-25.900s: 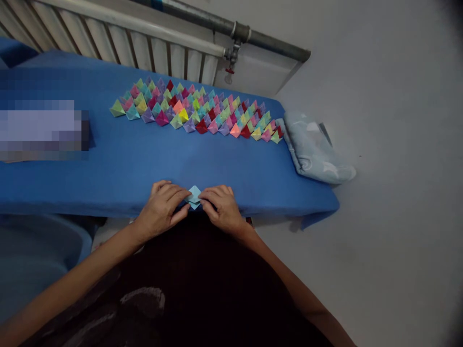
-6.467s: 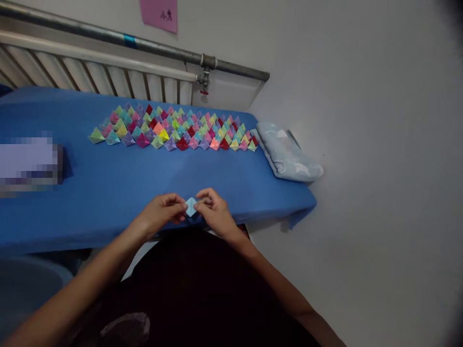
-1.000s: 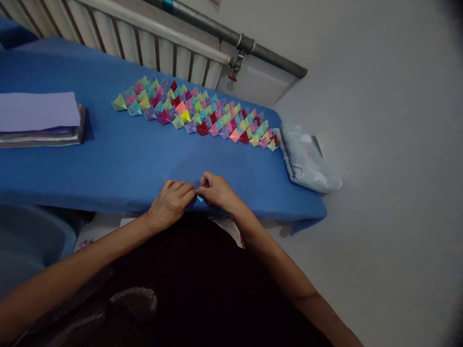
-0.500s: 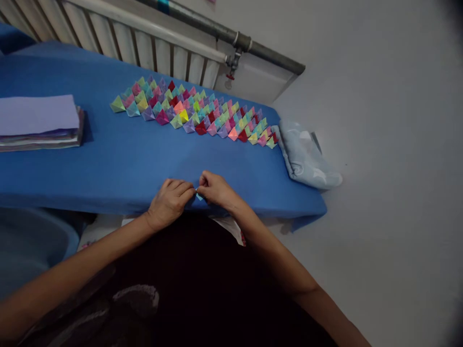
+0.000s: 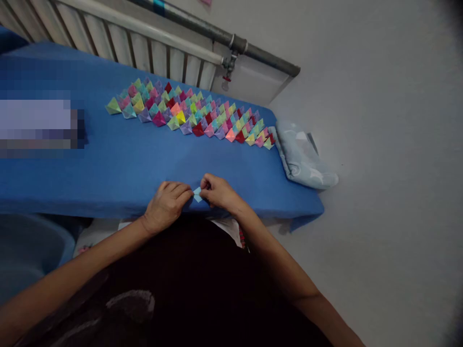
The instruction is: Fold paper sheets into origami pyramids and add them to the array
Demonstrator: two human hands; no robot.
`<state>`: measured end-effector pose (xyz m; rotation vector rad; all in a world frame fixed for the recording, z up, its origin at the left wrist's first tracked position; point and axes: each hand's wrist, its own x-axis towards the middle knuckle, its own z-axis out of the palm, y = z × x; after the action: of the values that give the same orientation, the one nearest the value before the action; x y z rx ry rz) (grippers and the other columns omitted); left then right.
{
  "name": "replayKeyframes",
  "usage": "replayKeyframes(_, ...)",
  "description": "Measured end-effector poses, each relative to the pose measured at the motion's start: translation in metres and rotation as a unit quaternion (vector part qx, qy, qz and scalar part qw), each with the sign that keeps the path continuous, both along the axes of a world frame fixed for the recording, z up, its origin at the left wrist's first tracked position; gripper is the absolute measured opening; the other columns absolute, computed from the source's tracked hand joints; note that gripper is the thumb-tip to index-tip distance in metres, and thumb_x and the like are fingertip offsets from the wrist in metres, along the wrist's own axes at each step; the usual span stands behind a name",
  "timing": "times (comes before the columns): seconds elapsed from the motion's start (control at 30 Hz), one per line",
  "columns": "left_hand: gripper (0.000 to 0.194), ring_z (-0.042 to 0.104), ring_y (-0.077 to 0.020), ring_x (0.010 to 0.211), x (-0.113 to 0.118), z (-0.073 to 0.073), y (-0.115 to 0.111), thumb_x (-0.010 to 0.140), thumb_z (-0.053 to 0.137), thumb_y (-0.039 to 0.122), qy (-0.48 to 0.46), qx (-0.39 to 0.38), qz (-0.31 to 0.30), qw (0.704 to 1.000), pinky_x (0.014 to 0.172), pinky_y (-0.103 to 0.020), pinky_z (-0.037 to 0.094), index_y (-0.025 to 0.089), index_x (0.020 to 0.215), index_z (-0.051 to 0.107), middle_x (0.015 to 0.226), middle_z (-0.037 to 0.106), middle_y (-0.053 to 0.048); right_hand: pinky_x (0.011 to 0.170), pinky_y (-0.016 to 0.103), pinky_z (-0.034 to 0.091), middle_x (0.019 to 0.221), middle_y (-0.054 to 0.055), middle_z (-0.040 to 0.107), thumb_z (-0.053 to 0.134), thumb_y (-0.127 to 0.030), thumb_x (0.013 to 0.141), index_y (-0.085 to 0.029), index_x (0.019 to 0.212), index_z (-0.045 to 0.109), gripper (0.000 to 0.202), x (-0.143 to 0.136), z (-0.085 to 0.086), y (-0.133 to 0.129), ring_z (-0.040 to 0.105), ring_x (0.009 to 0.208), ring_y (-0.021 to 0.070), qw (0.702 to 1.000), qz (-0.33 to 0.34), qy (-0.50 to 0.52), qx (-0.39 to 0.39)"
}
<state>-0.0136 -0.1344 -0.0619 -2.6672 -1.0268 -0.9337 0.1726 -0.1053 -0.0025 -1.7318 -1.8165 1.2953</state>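
A small piece of light blue folded paper [image 5: 197, 194] is held between my two hands, close to the table's front edge. My left hand [image 5: 169, 200] pinches its left side with fingers pressed together. On the other side, the thumb and fingers of my right hand [image 5: 218, 191] are closed on the paper's right corner. Beyond my hands, many small folded paper boats [image 5: 188, 115] in mixed colours stand in slanting rows on the blue cloth [image 5: 119, 168].
A stack [image 5: 36, 120] at the left is blurred out by blocks. A folded light blue blanket [image 5: 304, 154] lies at the table's right end. Behind the table are a white radiator [image 5: 141, 48] and a grey pipe [image 5: 267, 55]. A blue basin [image 5: 29, 250] stands low at the left.
My hands have drawn slightly apart, and more of the light blue paper shows between them. The whole view has shifted a little. The stack at the left is now pixelated.
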Motion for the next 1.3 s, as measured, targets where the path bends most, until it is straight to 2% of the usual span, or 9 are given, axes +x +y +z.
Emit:
replayKeyframes(0.1, 0.027, 0.060, -0.0233, 0.088, 0.001, 0.005, 0.000, 0.095, 0.042, 0.007, 0.011, -0.019, 0.011, 1.000, 0.077, -0.038, 0.040, 0.016, 0.101, 0.067, 0.104, 0.071, -0.010, 0.037, 0.017, 0.035, 0.057, -0.010, 0.047, 0.056, -0.001, 0.073, -0.021, 0.073, 0.045, 0.023, -0.001, 0.003, 0.000, 0.044, 0.039, 0.0061, 1.000, 0.003, 0.005, -0.001)
replayKeyframes(0.23, 0.017, 0.060, -0.0236, 0.084, 0.005, 0.029, 0.014, 0.090, 0.051, 0.014, 0.085, -0.148, 0.014, 0.985, 0.075, -0.037, 0.042, 0.018, 0.090, 0.068, 0.093, 0.069, -0.007, 0.040, 0.018, 0.035, 0.057, -0.010, 0.048, 0.054, -0.003, 0.075, -0.022, 0.075, 0.045, 0.021, 0.000, 0.004, -0.003, 0.045, 0.041, 0.0065, 1.000, 0.000, 0.023, 0.004)
replayKeyframes(0.4, 0.025, 0.062, -0.0207, 0.089, 0.023, 0.062, 0.054, 0.081, 0.055, 0.012, 0.112, -0.290, -0.009, 0.950, 0.078, -0.029, 0.046, 0.018, 0.101, 0.068, 0.096, 0.066, -0.006, 0.049, 0.018, 0.033, 0.062, -0.009, 0.047, 0.060, -0.008, 0.069, -0.021, 0.074, 0.045, 0.021, 0.004, -0.012, -0.010, 0.042, 0.053, 0.0068, 0.990, -0.034, 0.059, 0.121)
replayKeyframes(0.6, 0.030, 0.064, -0.0183, 0.084, 0.034, 0.071, 0.081, 0.074, 0.063, 0.018, 0.197, -0.377, -0.068, 0.903, 0.075, -0.025, 0.046, 0.021, 0.102, 0.073, 0.097, 0.065, -0.004, 0.046, 0.020, 0.034, 0.061, -0.010, 0.046, 0.065, -0.033, 0.073, -0.023, 0.082, 0.048, 0.021, 0.013, -0.031, -0.030, 0.042, 0.047, 0.0074, 0.953, -0.176, 0.217, 0.119)
replayKeyframes(0.8, 0.029, 0.060, -0.0176, 0.078, 0.034, 0.078, 0.084, 0.061, 0.067, 0.017, 0.195, -0.428, -0.064, 0.880, 0.068, -0.025, 0.043, 0.020, 0.090, 0.071, 0.090, 0.064, -0.001, 0.045, 0.021, 0.033, 0.059, -0.010, 0.048, 0.065, -0.034, 0.073, -0.023, 0.082, 0.051, 0.020, 0.015, -0.031, -0.036, 0.043, 0.042, 0.0064, 0.938, -0.188, 0.267, 0.119)
replayKeyframes(0.93, 0.023, 0.055, -0.0155, 0.065, 0.030, 0.076, 0.083, 0.057, 0.067, 0.019, 0.103, -0.533, -0.048, 0.839, 0.059, -0.024, 0.039, 0.021, 0.079, 0.063, 0.068, 0.060, 0.004, 0.046, 0.021, 0.033, 0.055, -0.010, 0.048, 0.064, -0.034, 0.075, -0.023, 0.083, 0.052, 0.018, 0.015, -0.027, -0.037, 0.043, 0.042, 0.0070, 0.932, -0.196, 0.278, 0.123)
replayKeyframes(1.07, 0.024, 0.051, -0.0127, 0.056, 0.018, 0.067, 0.075, 0.054, 0.074, 0.027, -0.120, -0.639, -0.047, 0.758, 0.055, -0.024, 0.039, 0.021, 0.071, 0.059, 0.059, 0.056, 0.007, 0.046, 0.021, 0.033, 0.059, -0.009, 0.049, 0.067, -0.037, 0.074, -0.023, 0.084, 0.055, 0.021, 0.013, -0.022, -0.039, 0.043, 0.046, 0.0076, 0.927, -0.203, 0.294, 0.110)
replayKeyframes(1.2, 0.040, 0.061, -0.0139, 0.066, 0.015, 0.061, 0.055, 0.050, 0.083, 0.026, -0.336, -0.651, -0.014, 0.680, 0.067, -0.026, 0.047, 0.019, 0.084, 0.064, 0.070, 0.067, 0.003, 0.047, 0.021, 0.031, 0.073, -0.004, 0.056, 0.073, -0.040, 0.069, -0.022, 0.088, 0.060, 0.029, 0.007, -0.019, -0.040, 0.042, 0.053, 0.0076, 0.917, -0.223, 0.317, 0.094)
replayKeyframes(1.3, 0.041, 0.062, -0.0124, 0.065, 0.022, 0.056, 0.040, 0.048, 0.087, 0.026, -0.439, -0.640, -0.004, 0.631, 0.069, -0.025, 0.049, 0.018, 0.082, 0.065, 0.071, 0.069, 0.002, 0.046, 0.021, 0.029, 0.069, -0.005, 0.053, 0.073, -0.042, 0.069, -0.021, 0.084, 0.060, 0.028, 0.001, -0.018, -0.038, 0.041, 0.053, 0.0081, 0.905, -0.233, 0.352, 0.058)
